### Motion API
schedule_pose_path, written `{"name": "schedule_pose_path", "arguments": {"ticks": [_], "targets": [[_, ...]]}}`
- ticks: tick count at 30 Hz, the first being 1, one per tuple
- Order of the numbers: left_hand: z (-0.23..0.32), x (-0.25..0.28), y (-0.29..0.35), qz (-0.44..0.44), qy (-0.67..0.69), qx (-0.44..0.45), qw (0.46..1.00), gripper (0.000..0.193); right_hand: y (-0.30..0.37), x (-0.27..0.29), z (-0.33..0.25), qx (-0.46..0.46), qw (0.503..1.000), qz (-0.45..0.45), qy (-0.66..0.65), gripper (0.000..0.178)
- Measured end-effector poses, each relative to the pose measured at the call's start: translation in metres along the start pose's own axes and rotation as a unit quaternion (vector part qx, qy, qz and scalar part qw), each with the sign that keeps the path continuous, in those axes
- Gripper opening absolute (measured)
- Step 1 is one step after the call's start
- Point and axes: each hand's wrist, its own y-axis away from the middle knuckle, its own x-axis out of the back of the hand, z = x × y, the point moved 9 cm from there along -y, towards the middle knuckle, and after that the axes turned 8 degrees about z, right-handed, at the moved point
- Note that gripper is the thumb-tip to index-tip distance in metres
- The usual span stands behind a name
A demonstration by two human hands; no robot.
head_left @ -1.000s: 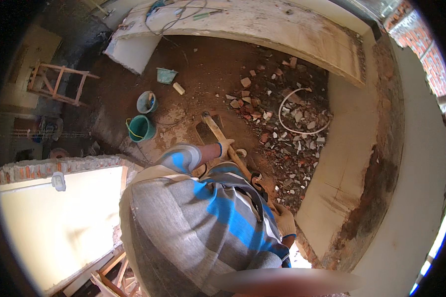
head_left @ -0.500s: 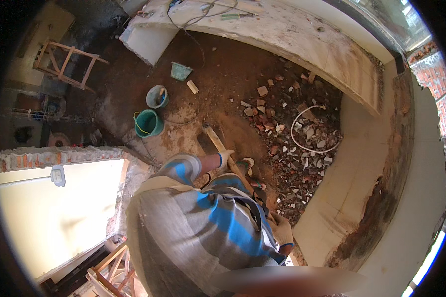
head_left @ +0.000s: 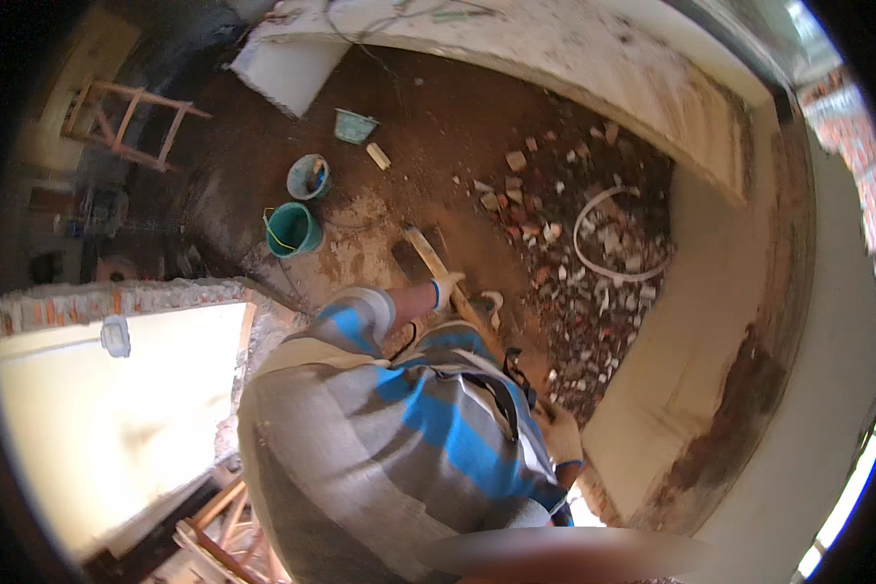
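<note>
My left hand (head_left: 446, 290), in a pale glove with a blue cuff, is closed around a long wooden bar (head_left: 425, 253). The bar slants from the dirt floor back toward my body, and its near end disappears behind my striped shirt. At my right side, low by the waist, is my right hand (head_left: 561, 436) in a matching glove. Its fingers are curled, next to a dark strap-like thing (head_left: 516, 372); what they hold is hidden. My sandalled foot (head_left: 493, 307) shows just right of the bar.
Broken brick and plaster rubble (head_left: 594, 282) is heaped at the right with a pale hose (head_left: 579, 248) on it. Ahead to the left stand a green bucket (head_left: 295, 232), a grey bucket (head_left: 309, 177) and a teal tub (head_left: 355, 126). A low broken wall (head_left: 117, 302) lies left.
The view has shifted slightly, moving the buckets and wall upward in the picture. My left hand stays on the bar, and my right hand stays by my waist.
</note>
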Motion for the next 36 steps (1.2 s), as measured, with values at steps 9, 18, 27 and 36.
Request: {"name": "schedule_pose_path", "arguments": {"ticks": [9,18,27,36], "targets": [[-0.072,-0.013,0.003,-0.077,0.083,0.073,0.991,0.079,0.051,0.017,0.059,-0.020,0.998,0.032,-0.044,0.056],[-0.097,-0.027,0.034,-0.071,0.041,0.065,0.995,0.073,0.067,0.041,0.097,-0.006,0.996,0.032,-0.077,0.052],[-0.064,-0.067,0.031,-0.044,0.038,0.007,0.998,0.064,0.048,0.057,0.075,-0.007,0.999,0.009,-0.038,0.054],[0.006,-0.066,-0.037,-0.068,0.099,0.097,0.988,0.082,-0.055,0.025,0.013,-0.125,0.980,-0.157,0.014,0.059]]}}
